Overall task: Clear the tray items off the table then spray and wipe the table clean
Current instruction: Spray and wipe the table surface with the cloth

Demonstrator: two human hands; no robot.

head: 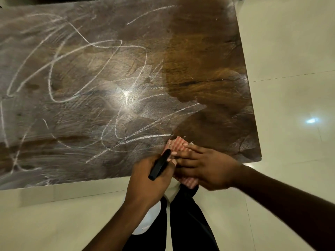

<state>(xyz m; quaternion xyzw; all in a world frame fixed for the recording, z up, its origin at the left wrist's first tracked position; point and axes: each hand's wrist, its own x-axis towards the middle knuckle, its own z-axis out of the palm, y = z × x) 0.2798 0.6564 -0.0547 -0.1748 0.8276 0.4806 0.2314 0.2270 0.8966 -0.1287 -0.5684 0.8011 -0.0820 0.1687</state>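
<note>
The dark wooden table (199, 51) fills the upper view. White smears and scribbled streaks (87, 73) cover its left and middle; its right part shows bare brown wood. A red-and-white striped cloth (176, 144) lies at the table's near edge, and my right hand (204, 165) presses flat on it. Just left of it, my left hand (145, 182) is closed around the black head of a spray bottle (160, 164). The bottle's white body (150, 220) hangs below the hand, off the table.
Pale tiled floor (290, 69) surrounds the table on the right and the near side. My legs in dark trousers (188, 223) stand close to the near edge. A ceiling light glares off the tabletop's middle (126, 93).
</note>
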